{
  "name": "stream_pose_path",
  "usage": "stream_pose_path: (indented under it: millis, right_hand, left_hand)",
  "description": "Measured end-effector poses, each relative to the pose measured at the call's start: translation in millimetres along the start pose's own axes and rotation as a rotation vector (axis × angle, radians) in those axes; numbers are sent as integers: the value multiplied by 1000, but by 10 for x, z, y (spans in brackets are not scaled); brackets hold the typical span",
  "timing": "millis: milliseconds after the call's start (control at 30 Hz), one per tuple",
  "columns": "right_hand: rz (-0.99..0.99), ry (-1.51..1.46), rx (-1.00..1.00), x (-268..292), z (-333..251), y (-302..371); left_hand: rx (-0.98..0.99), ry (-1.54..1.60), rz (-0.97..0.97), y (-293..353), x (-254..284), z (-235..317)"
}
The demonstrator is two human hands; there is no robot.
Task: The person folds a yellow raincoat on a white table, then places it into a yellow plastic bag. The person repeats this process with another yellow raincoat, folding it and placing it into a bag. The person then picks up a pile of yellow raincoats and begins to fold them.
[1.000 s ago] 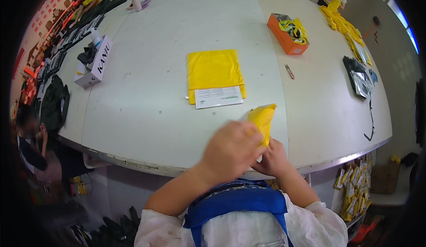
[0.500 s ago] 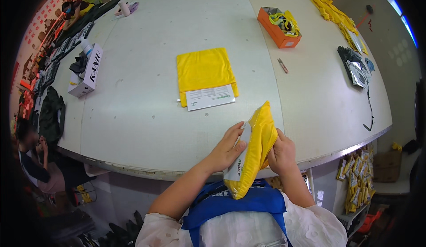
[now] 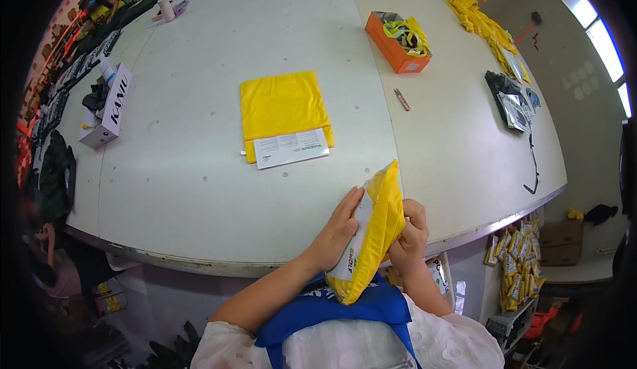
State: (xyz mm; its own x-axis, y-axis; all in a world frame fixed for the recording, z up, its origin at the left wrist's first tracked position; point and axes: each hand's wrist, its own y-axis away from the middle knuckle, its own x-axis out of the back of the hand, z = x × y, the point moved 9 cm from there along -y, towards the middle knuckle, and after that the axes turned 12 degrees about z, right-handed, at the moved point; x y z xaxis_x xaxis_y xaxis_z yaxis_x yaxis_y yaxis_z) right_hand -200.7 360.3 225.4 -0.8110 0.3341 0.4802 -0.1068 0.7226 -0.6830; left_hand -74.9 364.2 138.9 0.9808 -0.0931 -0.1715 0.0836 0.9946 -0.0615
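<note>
Upright on its edge over the table's front edge, a yellow folded garment in a clear bag (image 3: pixel 381 226) with a white printed card on one side is between my hands. My left hand (image 3: pixel 335 236) presses on the card side, fingers stretched along it and thumb across it. My right hand (image 3: pixel 409 233) has curled fingers at the right side of the bag; the fingertips are partly hidden behind it. Beyond my hands, a flat folded yellow garment (image 3: pixel 282 103) lies on the table with a white card (image 3: pixel 292 148) at its near end.
On the pale table (image 3: pixel 166 203) an orange box (image 3: pixel 398 54) holds yellow-trimmed pieces, with thread snips (image 3: pixel 402 99) nearby. A white box (image 3: pixel 109 113) stands left. Dark packets (image 3: pixel 511 107) and yellow garments (image 3: pixel 481 20) lie right. Bagged yellow packets (image 3: pixel 517 259) are stacked below at right.
The view has shifted, so the table things appear further left. My right hand's fingers have curled and moved slightly down along the bagged garment; my left hand keeps its place on the card.
</note>
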Motion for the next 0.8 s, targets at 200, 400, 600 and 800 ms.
stream_pose_path:
  millis: [200,400,600,800]
  right_hand:
    - [-102,51,110,-132,-103,-40]
    - [-263,163,151,-236,-121,-170]
    - [-426,204,1,-268,116,-150]
    - [-521,388,-13,-299,248,-168]
  left_hand:
    - [57,49,-37,-7,-27,-46]
    - [162,402,88,13,10,-107]
    - [4,203,159,-8,-21,-140]
    - [-61,-95,163,-16,-89,-119]
